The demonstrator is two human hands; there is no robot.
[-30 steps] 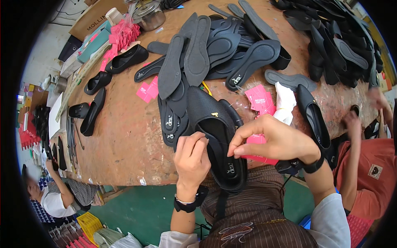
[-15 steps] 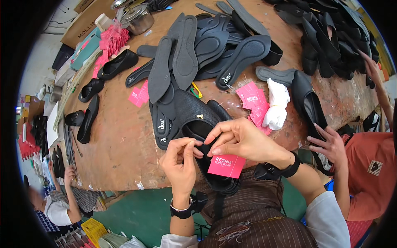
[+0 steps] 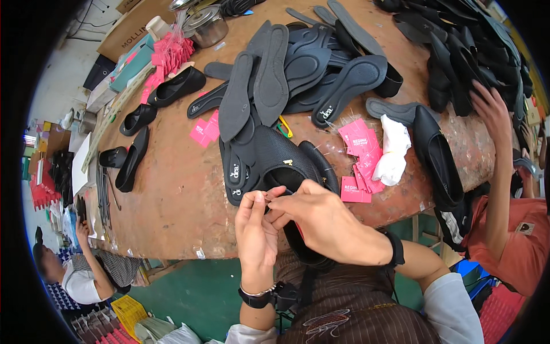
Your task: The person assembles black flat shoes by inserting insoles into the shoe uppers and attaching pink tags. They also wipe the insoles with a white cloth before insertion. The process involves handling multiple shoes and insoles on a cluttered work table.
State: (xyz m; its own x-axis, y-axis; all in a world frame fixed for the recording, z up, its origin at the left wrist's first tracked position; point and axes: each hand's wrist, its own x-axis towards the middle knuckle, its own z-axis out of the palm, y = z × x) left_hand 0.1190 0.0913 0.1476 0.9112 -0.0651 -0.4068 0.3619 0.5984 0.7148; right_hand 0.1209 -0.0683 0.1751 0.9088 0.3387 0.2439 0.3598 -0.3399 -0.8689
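My left hand [image 3: 258, 229] and my right hand [image 3: 332, 221] meet at the table's near edge, fingertips pinched together. Whatever thin thing is between them is too small to make out. A red-pink sliver [image 3: 298, 230] shows beneath my right hand, probably the edge of a hang tag; the rest is hidden. Behind my fingers lies a black textured flat shoe [image 3: 269, 150] with a small gold ornament, its opening toward me. Another black shoe [image 3: 312, 258] is below my right hand, mostly covered. Pink hang tags [image 3: 358, 143] with clear threads lie to the right.
Black insoles [image 3: 303, 66] are heaped mid-table, near a yellow cutter [image 3: 285, 127]. A white crumpled bundle [image 3: 393, 150] and a black shoe [image 3: 438, 157] lie right. A shoe pile [image 3: 464, 63] has a co-worker's hand [image 3: 491, 106] at it. More shoes [image 3: 133, 159] are left.
My right hand has turned over and drawn closer to my left, and the pink tag hanging under it is now almost hidden. The co-worker's hand has gone from the single shoe to the pile.
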